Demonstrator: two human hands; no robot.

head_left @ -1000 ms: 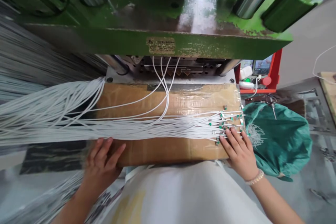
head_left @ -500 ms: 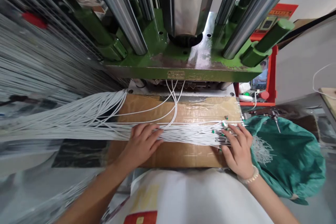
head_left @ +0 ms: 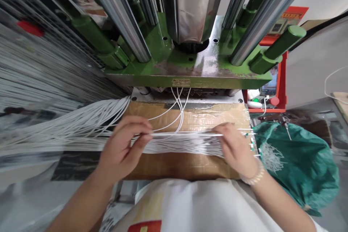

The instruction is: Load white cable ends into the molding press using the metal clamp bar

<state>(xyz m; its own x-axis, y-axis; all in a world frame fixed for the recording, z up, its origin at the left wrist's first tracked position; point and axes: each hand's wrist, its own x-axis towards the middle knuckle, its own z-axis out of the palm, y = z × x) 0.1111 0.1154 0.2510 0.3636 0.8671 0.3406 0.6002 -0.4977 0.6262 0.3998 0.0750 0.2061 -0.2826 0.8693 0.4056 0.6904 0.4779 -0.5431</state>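
A thick bundle of thin white cables (head_left: pixel 185 143) lies across a cardboard-covered work surface (head_left: pixel 174 165) in front of a green press (head_left: pixel 187 69). My left hand (head_left: pixel 123 148) pinches a few of the cables near the middle-left, lifted slightly above the bundle. My right hand (head_left: pixel 235 148) is closed on the same cables near their right ends, where small green-tipped connectors (head_left: pixel 251 141) stick out. Three cables (head_left: pixel 179 107) loop up into the press opening.
Steel columns (head_left: pixel 116 14) rise from the press. Many more white cables (head_left: pixel 40 79) hang at the left. A green bag (head_left: pixel 296 163) with white scraps sits at the right, behind it a red control box (head_left: pixel 280 79). My light apron (head_left: pixel 195 206) fills the bottom.
Both hands went from lying flat on the bundle to pinching a few cables and raising them; the left hand moved in from the cardboard's near edge. The head tilted up.
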